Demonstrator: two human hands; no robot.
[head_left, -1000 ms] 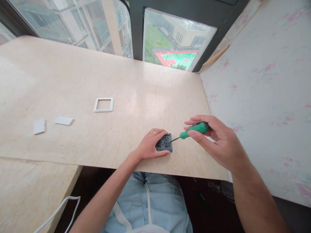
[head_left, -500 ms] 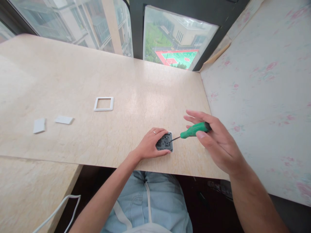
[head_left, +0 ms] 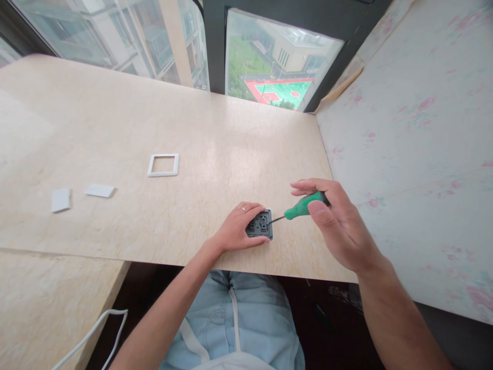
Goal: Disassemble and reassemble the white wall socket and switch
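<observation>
My left hand grips a dark grey wall switch module with a pale rim, thumb along its near edge and fingers over its far side. The module rests on the stone-look ledge. My right hand holds a screwdriver by its green handle, thumb on the near side and other fingers stretched past it. The screwdriver slants down to the left, and its thin metal tip meets the module near its right edge. Any screw under the tip is too small to make out.
On the ledge lie a white rectangular frame and two small white switch covers, one flat and one further left. A window runs behind, a floral wall stands at right. A white cable hangs at lower left.
The fingers and thumb of my right hand have shifted round the screwdriver handle. The tip stays at the module, and my left hand keeps its hold.
</observation>
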